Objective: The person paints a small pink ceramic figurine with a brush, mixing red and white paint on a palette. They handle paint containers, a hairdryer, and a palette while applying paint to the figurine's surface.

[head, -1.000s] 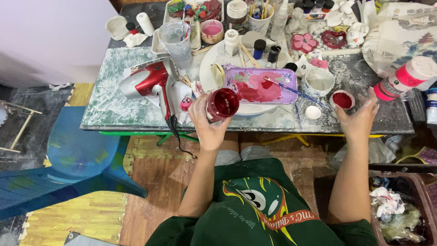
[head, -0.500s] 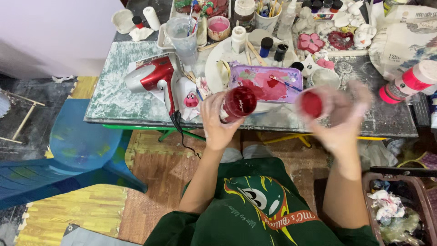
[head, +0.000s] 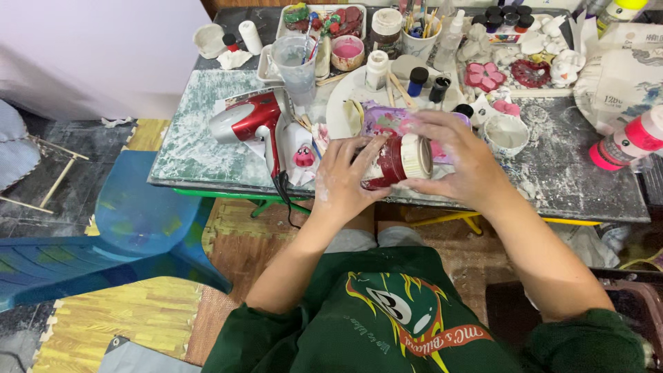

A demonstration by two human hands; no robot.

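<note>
My left hand [head: 345, 181] grips a small jar of dark red paint [head: 388, 163], held on its side over the near edge of the table [head: 207, 148]. My right hand [head: 459, 157] is closed around the jar's white lid [head: 416, 156], which sits on the jar's mouth. Behind my hands lies a purple tray [head: 381, 119] smeared with pink and red paint, partly hidden by my fingers.
A red and silver hair dryer [head: 250, 119] lies left of my hands, its cord hanging off the table. Small paint bottles [head: 418, 79], a clear cup [head: 295, 61], a white bowl [head: 506, 134], a pink bottle [head: 627, 145] and painted plaster figures [head: 532, 72] crowd the table. A blue plastic chair [head: 131, 228] stands at the left.
My right hand picked the lid up from the table at the right, carried it over and set it on the jar. The jar has tipped from upright onto its side.
</note>
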